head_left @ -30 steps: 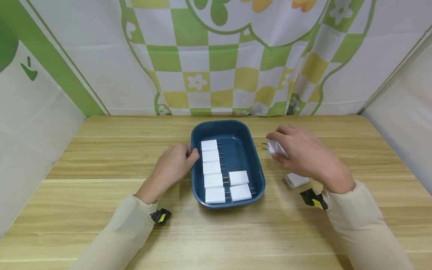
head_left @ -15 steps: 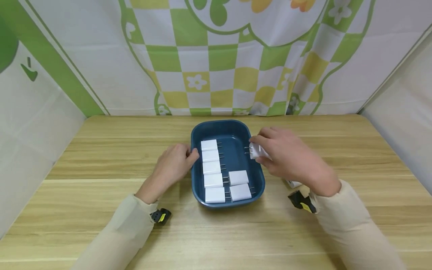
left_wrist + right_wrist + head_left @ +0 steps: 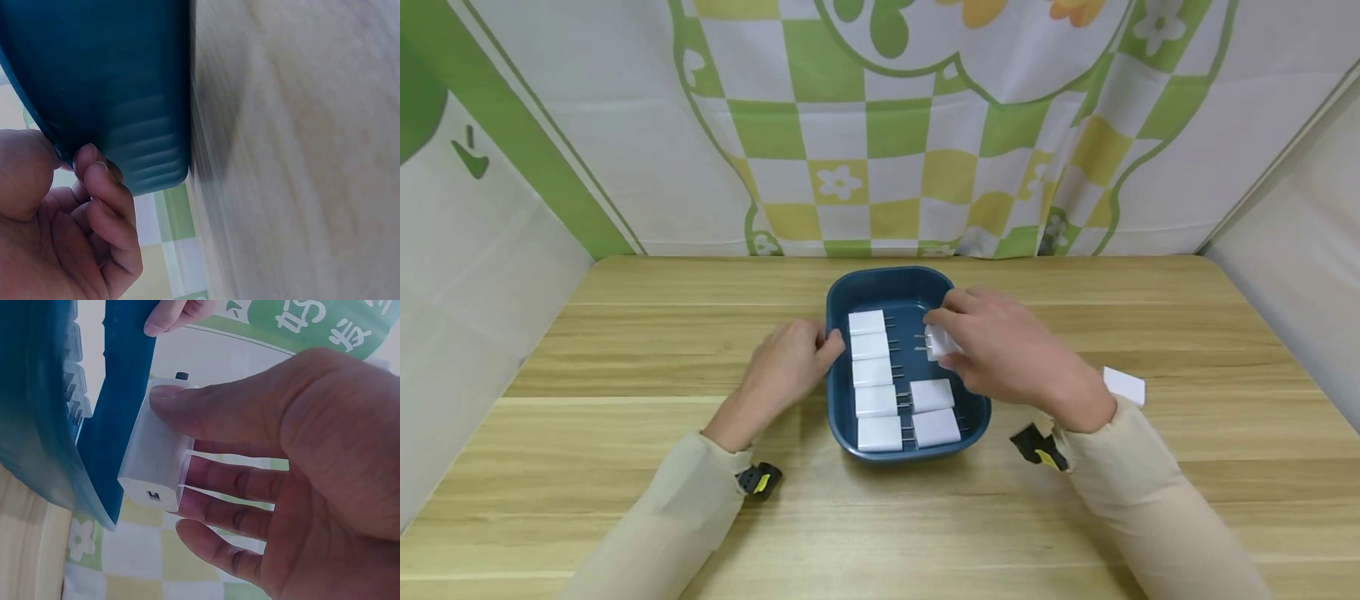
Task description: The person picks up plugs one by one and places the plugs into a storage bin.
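Observation:
My left hand point(image 3: 792, 357) pinches the left rim of a dark blue rectangular basin point(image 3: 841, 448); the left wrist view shows its thumb over the rim and curled fingers against the outer wall point(image 3: 137, 119). Between the thumb and fingers of my right hand point(image 3: 1011, 350) is a white charger plug point(image 3: 942, 342), its two prongs pointing left over the basin's right half. In the right wrist view the USB port end of this plug point(image 3: 150, 444) faces the camera. Inside the basin, a left column of several white plugs point(image 3: 872, 372) lies flat, with two more plugs point(image 3: 936, 427) at the near right.
Another white plug point(image 3: 1124, 386) lies on the wooden table point(image 3: 880, 533), right of the basin and partly behind my right wrist. A green, white and yellow checkered cloth point(image 3: 895, 158) hangs behind the table.
My right hand has carried the plug left, from right of the basin to over its inside. The left hand stays at the rim, and the basin has not moved.

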Tool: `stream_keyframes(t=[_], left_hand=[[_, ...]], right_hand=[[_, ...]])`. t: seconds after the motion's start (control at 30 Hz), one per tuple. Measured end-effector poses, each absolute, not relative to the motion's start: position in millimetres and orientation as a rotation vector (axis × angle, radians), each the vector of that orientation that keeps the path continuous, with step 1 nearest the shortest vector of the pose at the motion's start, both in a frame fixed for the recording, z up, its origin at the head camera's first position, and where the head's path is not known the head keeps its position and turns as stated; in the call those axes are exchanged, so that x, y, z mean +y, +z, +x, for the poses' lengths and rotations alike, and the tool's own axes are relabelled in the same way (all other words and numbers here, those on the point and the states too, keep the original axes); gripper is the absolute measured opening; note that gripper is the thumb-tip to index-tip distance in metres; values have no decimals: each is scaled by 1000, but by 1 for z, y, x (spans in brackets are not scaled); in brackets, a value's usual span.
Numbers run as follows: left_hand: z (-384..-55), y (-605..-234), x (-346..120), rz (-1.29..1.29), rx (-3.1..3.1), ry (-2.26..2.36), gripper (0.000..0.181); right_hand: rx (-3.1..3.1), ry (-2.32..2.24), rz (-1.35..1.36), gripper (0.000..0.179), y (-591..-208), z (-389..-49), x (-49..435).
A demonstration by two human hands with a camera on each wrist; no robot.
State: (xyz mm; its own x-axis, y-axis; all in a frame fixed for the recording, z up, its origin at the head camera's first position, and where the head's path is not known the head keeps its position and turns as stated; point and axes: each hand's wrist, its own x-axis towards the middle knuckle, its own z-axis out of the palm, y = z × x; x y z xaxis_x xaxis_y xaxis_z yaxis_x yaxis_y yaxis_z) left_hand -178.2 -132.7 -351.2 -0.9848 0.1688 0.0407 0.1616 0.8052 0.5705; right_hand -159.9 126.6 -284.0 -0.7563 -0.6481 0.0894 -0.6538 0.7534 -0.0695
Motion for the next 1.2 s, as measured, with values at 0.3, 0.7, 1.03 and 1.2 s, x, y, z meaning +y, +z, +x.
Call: stream_keyframes(t=[0.3,0.7,1.03,1.2], left_hand=[[-178,-351,-133,269,2971,937,41],[-179,-351,-133,275,2977,924,41],[-179,-350,-132,261,2975,922,41],[-178,-350,-132,268,2977,918,41]], right_hand=[[-2917,123,1100,43,-294,-168,115],[-2912,72,1128,39,-311,-176,112],[-2928,38,1110,36,-320,-179,111],[-2949,8,1089,36,-324,-180,109]])
